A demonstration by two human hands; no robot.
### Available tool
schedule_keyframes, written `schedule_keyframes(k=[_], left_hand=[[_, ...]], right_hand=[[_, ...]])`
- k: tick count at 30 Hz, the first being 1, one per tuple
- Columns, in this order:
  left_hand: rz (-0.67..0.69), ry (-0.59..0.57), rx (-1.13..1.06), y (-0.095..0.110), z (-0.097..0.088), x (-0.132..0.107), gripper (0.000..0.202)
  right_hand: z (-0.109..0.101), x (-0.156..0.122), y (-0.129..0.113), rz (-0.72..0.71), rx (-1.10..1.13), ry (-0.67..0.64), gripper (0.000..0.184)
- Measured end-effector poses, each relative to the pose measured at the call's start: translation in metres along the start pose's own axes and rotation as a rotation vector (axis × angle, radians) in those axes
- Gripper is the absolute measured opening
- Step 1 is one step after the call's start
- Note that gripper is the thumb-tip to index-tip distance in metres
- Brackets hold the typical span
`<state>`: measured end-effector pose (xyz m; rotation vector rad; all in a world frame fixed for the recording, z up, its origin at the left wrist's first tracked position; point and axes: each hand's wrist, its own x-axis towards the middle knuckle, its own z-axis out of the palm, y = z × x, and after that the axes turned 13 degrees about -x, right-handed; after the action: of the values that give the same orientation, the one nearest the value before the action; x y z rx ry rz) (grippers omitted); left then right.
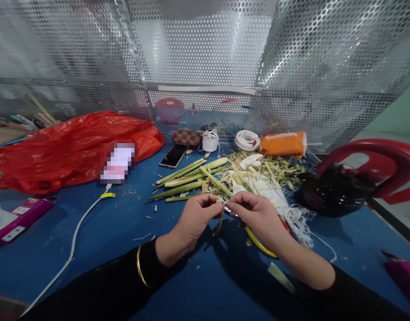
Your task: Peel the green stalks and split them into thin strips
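Note:
Near the middle of the view, my left hand (191, 223) is closed in a pinch on a small, pale green-yellow strip of plant (219, 224) that hangs below the fingertips. My right hand (260, 218) meets it with thumb and finger pinched together; a bright glint shows by the fingertips, too small to name. Just beyond both hands lie several split green plant stalks (184, 189). A yellow curved handle (260, 243) shows below my right hand, partly hidden by it. A flat green piece of leaf (281, 277) lies nearer to me.
Plant scraps (285, 171) and tangled white string (299, 223) lie to the right, beside a dark kettle (335, 189). Along the back are a black phone (174, 155), a tape roll (247, 141) and an orange packet (283, 143). A red plastic bag (67, 147) and white cable (78, 227) lie left.

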<state>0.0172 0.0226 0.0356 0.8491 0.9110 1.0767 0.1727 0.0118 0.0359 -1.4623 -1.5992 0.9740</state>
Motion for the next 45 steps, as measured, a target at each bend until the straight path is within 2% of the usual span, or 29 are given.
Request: schedule_keyframes(k=[3, 5, 8, 13, 16, 19, 27, 34, 45], left_hand=[[-0.009, 0.0, 0.002, -0.001, -0.001, 0.001, 0.013], [-0.029, 0.001, -0.029, -0.003, -0.002, 0.002, 0.013], [-0.055, 0.02, -0.088, -0.004, -0.003, 0.003, 0.013], [-0.051, 0.059, -0.093, -0.004, -0.004, 0.004, 0.02], [-0.078, 0.002, -0.097, -0.004, -0.004, 0.003, 0.023], [-0.113, -0.06, -0.117, -0.003, -0.004, 0.002, 0.026], [-0.03, 0.038, -0.106, -0.004, -0.004, 0.005, 0.023], [-0.008, 0.034, -0.065, -0.008, -0.004, 0.006, 0.022], [-0.01, 0.026, -0.069, -0.007, -0.007, 0.007, 0.025]], right_hand=[[0.0, -0.001, 0.0, -0.119, -0.145, 0.093, 0.015], [0.0, 0.0, 0.0, -0.116, -0.152, 0.101, 0.016], [0.001, 0.001, 0.001, -0.016, -0.013, 0.04, 0.019], [0.008, 0.0, -0.001, 0.103, 0.28, -0.135, 0.019], [0.012, -0.001, 0.0, 0.166, 0.32, -0.181, 0.017], [0.012, -0.001, 0.002, 0.175, 0.352, -0.154, 0.016], [0.008, 0.001, 0.004, 0.171, 0.339, -0.101, 0.022], [0.008, 0.001, 0.008, 0.103, 0.336, -0.079, 0.018], [0.009, 0.002, 0.009, 0.116, 0.238, -0.088, 0.02]])
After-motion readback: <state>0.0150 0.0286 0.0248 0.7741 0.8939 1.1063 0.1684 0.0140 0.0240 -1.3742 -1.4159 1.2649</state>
